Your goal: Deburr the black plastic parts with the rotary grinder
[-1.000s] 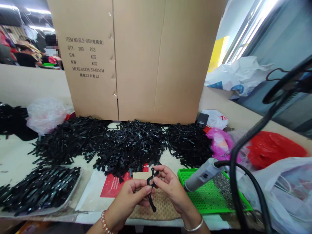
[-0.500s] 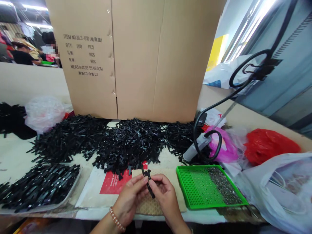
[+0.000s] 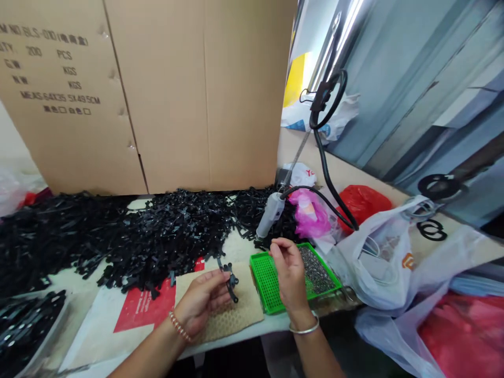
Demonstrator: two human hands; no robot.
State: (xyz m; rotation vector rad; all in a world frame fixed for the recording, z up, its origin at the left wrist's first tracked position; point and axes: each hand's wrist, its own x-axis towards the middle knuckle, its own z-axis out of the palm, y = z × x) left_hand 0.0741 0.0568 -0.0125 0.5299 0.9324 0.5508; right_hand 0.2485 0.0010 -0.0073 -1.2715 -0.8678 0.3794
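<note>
Cardboard box [image 3: 157, 94] is backed against the black parts heap [image 3: 129, 236]. Over the green tray [image 3: 271, 286], the right hand [image 3: 289, 270] is held pinched, contents indiscernible. One black part [image 3: 229, 275] is gripped by the left hand [image 3: 200, 299] above the mat [image 3: 236, 315]; it should be kept steady and level.

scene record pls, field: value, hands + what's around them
left hand: left hand pinches a black plastic part over a tan mesh mat
right hand: right hand reaches over the green tray, fingers curled above it; whether they hold anything cannot be told
tray contents: small metal pieces heaped at its right side
behind tray: grey corded tool hanging on a black cable
table: long heap of black parts, red sheet
backdrop: cardboard box
right side: plastic bags
</note>
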